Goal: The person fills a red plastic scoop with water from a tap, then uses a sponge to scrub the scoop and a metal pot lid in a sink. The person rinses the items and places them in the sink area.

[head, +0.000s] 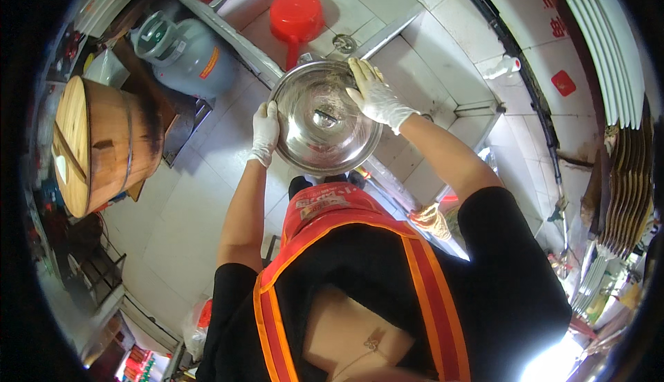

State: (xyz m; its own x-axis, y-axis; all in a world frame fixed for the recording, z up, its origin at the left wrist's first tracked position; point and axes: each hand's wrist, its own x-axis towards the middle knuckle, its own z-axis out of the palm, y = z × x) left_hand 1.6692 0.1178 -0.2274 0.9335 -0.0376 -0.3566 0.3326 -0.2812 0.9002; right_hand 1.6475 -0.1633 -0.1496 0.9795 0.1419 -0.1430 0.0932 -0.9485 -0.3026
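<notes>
A round, shiny metal pot lid (306,146) with a small knob at its centre is held in front of my apron. My left hand (265,126), in a thin white glove, grips the lid's left rim. Gloved the same way, my right hand (374,94) rests at the upper right rim, with the thumb on the lid's face and the fingers reaching along the edge. The undersides of both hands are hidden. Dull, cloudy marks show on the lid's upper right area.
A tiled basin (415,76) with raised dividers lies beyond the lid, holding a red plastic ladle (296,16) near a drain (344,43). At left stand a grey gas cylinder (199,60) and a lidded wooden barrel (111,143). White plates (604,44) are stacked at upper right.
</notes>
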